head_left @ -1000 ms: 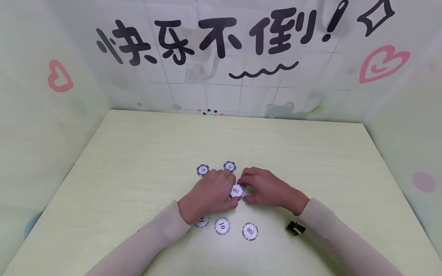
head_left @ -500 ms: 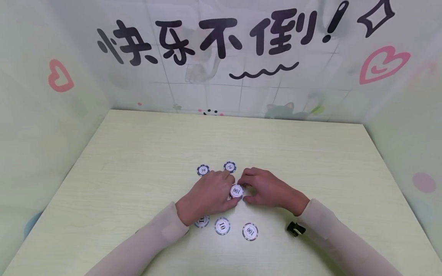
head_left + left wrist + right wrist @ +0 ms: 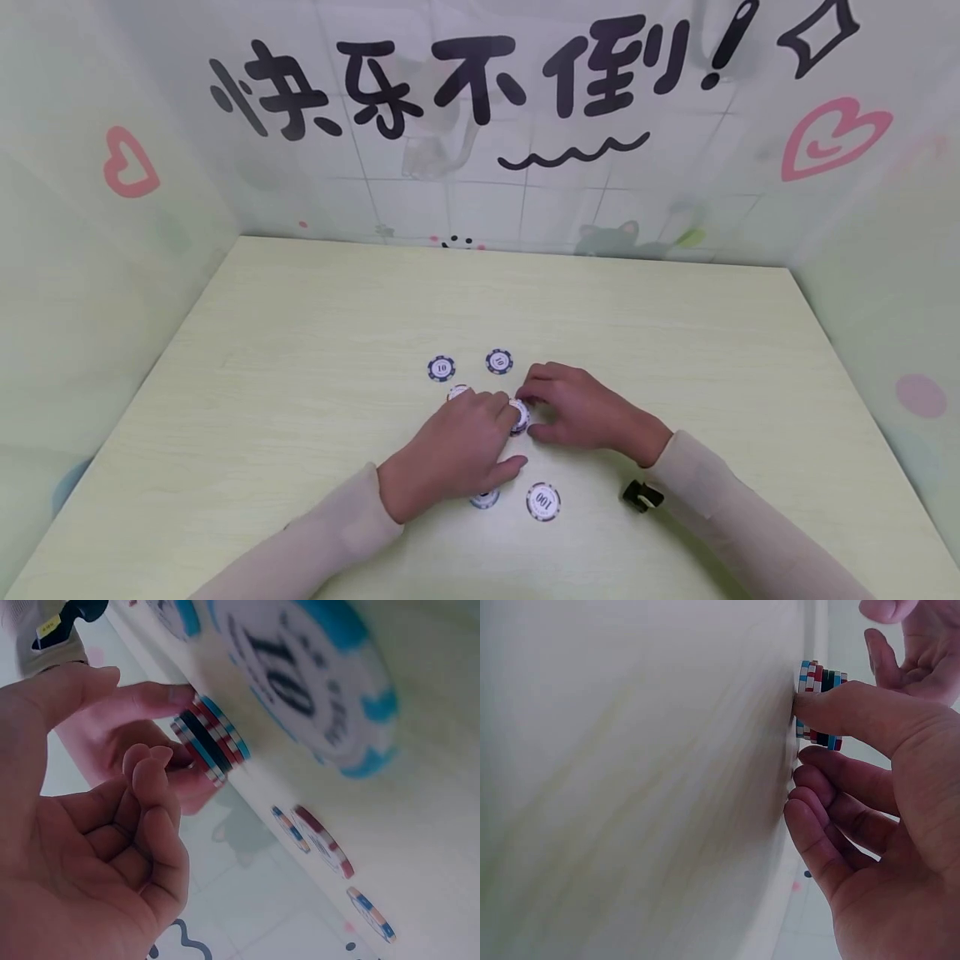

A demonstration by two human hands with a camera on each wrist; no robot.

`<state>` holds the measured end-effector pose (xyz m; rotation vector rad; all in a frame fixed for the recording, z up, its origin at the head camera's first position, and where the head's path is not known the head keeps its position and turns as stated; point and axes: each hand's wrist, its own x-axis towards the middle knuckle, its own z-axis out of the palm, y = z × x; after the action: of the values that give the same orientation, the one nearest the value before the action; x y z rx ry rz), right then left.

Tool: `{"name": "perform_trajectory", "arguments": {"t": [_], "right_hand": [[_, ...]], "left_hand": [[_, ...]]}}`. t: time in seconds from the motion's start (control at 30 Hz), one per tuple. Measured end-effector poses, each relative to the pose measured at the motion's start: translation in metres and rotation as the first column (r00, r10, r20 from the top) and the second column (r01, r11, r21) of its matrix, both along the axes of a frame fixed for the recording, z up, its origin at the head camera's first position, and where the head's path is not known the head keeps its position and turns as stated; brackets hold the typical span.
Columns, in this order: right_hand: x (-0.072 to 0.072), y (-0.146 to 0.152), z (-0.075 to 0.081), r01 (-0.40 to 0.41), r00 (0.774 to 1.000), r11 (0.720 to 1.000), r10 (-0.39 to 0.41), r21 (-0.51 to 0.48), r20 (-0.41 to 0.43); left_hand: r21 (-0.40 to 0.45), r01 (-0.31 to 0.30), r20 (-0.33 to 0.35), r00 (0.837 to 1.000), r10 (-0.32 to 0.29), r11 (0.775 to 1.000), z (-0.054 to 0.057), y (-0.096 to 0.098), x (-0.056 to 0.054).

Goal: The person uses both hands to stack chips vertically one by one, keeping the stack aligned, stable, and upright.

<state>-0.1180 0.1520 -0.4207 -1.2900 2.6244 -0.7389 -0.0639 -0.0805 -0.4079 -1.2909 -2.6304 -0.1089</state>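
A stack of poker chips (image 3: pixel 520 417) stands on the table between the hands, with blue, red and dark edges showing in the left wrist view. My right hand (image 3: pixel 581 410) holds this stack from the right, thumb on one side and a finger on the other. The left hand (image 3: pixel 459 446) is at the stack's left side, its thumb spread away and its fingers loosely curled. In the left wrist view a gap shows between the left fingers and the stack (image 3: pixel 211 741).
Two dark-blue 10 chips (image 3: pixel 442 368) lie behind the hands, with a red-edged chip (image 3: pixel 458 390) partly covered by the left hand. In front are a light-blue chip (image 3: pixel 486 500) and a 100 chip (image 3: pixel 543 502). A printed curtain (image 3: pixel 450 200) borders the table.
The left hand has let go of the stack and shifted slightly toward the front left, its thumb moving away. A red-edged chip behind it is now visible. The right hand stays put.
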Motion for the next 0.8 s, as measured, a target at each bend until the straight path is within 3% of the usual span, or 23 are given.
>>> {"name": "perform_trajectory", "arguments": {"t": [0.2,0.47,0.8], "right_hand": [[0.000,0.000,-0.001,0.000,1.000,1.000,0.000,-0.005,-0.004],[0.001,-0.001,-0.001,0.002,1.000,1.000,-0.002,-0.009,-0.004],[0.001,-0.001,0.000,-0.009,1.000,1.000,0.009,-0.004,-0.016]], "left_hand": [[-0.054,0.072,-0.047,0.996,-0.075,0.996,-0.001,0.005,0.013],[-0.122,0.127,-0.037,0.991,-0.132,0.984,-0.004,0.012,0.030],[-0.197,0.153,-0.030,0.986,-0.162,0.968,-0.002,0.022,0.036]]}}
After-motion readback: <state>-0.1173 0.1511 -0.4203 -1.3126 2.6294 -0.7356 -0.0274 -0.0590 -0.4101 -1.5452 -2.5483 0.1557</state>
